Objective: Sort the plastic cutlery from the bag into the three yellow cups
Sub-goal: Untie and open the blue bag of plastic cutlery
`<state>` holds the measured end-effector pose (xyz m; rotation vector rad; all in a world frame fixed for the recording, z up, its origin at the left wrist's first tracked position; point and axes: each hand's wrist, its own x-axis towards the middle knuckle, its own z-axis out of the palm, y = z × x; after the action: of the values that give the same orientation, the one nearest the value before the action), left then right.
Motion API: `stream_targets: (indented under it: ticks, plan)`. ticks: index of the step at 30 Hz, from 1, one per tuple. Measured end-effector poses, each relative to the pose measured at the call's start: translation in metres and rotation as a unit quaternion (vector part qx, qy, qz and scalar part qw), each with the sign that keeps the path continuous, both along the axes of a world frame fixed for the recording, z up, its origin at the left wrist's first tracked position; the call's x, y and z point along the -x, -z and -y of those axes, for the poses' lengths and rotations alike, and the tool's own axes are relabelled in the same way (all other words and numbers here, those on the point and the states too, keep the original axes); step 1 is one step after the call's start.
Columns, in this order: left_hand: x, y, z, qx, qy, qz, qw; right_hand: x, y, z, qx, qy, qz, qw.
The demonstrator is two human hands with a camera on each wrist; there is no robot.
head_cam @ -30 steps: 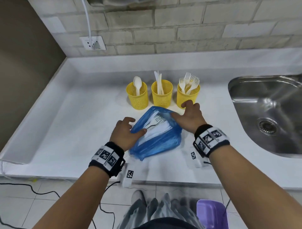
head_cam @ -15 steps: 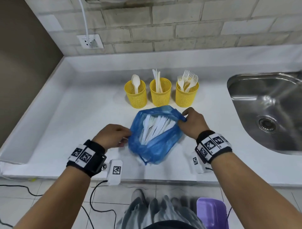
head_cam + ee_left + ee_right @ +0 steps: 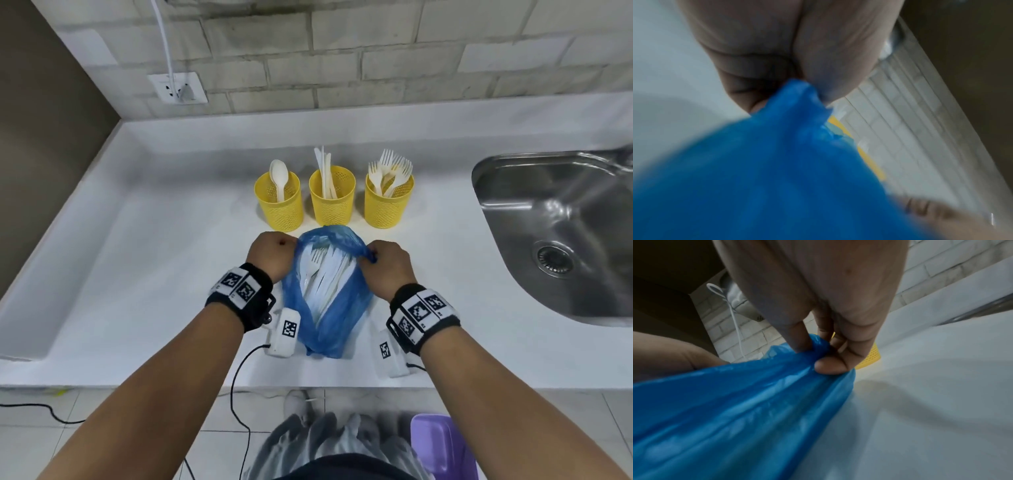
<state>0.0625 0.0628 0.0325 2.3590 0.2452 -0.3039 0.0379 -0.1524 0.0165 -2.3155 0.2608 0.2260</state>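
A blue plastic bag (image 3: 337,318) lies on the white counter (image 3: 144,260) with its mouth facing the cups. White cutlery (image 3: 320,277) shows inside it, a fork on top. My left hand (image 3: 274,255) grips the left rim of the bag (image 3: 777,162). My right hand (image 3: 385,263) pinches the right rim of the bag (image 3: 735,402) between thumb and fingers (image 3: 827,367). Behind the bag stand three yellow cups: the left cup (image 3: 282,209) holds a spoon, the middle cup (image 3: 334,205) knives, the right cup (image 3: 387,207) several forks.
A steel sink (image 3: 561,236) is set into the counter at the right. A wall socket (image 3: 180,87) with a white cable sits on the brick wall at back left. A purple object (image 3: 442,445) is on the floor below the counter edge.
Both hands took hold of the bag's rim and pulled its mouth apart. The bag shifted from lying slanted to lying lengthwise toward the cups, showing more cutlery.
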Motion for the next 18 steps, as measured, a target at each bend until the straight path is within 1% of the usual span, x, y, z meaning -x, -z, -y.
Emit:
stream_targets:
  ticks: [1,2,3,4,5,6,7,8,9,10,11,12,13,14,15,16,17,18]
  plan:
    - [-0.001,0.000,-0.001,0.024,-0.007,-0.038,0.999,-0.005,0.002,0.000,-0.038,0.018,-0.006,0.999]
    - [-0.002,0.002,-0.003,0.056,-0.013,-0.073,0.996,-0.009,0.001,0.001,-0.117,0.061,-0.024,0.991]
    - [-0.002,0.001,-0.005,0.140,-0.055,-0.108,0.983,-0.014,-0.001,0.000,-0.220,0.121,-0.045,0.967]
    - [0.000,-0.003,-0.007,0.234,-0.107,-0.127,0.958,-0.018,-0.003,0.000,-0.311,0.180,-0.075,0.930]
    - [-0.001,-0.004,-0.010,0.348,-0.169,-0.159,0.908,-0.021,-0.004,0.001,-0.377,0.226,-0.103,0.893]
    - [-0.002,-0.003,-0.015,0.411,-0.200,-0.188,0.869,-0.023,-0.004,0.003,-0.408,0.246,-0.126,0.870]
    - [-0.001,-0.004,-0.019,0.439,-0.219,-0.207,0.846,-0.026,-0.004,0.005,-0.418,0.251,-0.139,0.862]
    - [-0.001,-0.004,-0.020,0.450,-0.229,-0.222,0.834,-0.028,-0.002,0.005,-0.410,0.247,-0.144,0.866]
    - [-0.001,-0.002,-0.021,0.450,-0.228,-0.225,0.834,-0.032,0.000,0.005,-0.389,0.234,-0.139,0.880]
    - [-0.002,-0.001,-0.020,0.406,-0.209,-0.205,0.866,-0.033,-0.001,0.005,-0.355,0.211,-0.133,0.901]
    - [-0.002,0.000,-0.020,0.319,-0.154,-0.163,0.921,-0.035,0.001,0.005,-0.319,0.179,-0.125,0.922]
    - [-0.002,0.003,-0.019,0.201,-0.076,-0.106,0.971,-0.036,0.000,0.004,-0.283,0.142,-0.118,0.941]
    - [-0.003,0.010,-0.019,0.100,0.007,-0.042,0.994,-0.037,0.000,0.003,-0.250,0.099,-0.106,0.957]
    - [-0.003,0.010,-0.016,0.045,0.060,0.000,0.997,-0.038,0.000,0.003,-0.222,0.062,-0.088,0.969]
    - [-0.006,0.010,-0.015,0.018,0.084,0.021,0.996,-0.039,0.000,0.003,-0.201,0.039,-0.060,0.977]
    - [-0.007,0.010,-0.013,0.015,0.082,0.023,0.996,-0.040,0.000,0.003,-0.189,0.034,-0.039,0.981]
    - [-0.010,0.014,-0.013,0.036,0.058,0.011,0.998,-0.042,0.001,0.004,-0.192,0.045,-0.028,0.980]
    - [-0.013,0.015,-0.013,0.091,0.005,-0.016,0.996,-0.043,0.000,0.004,-0.200,0.062,-0.030,0.977]
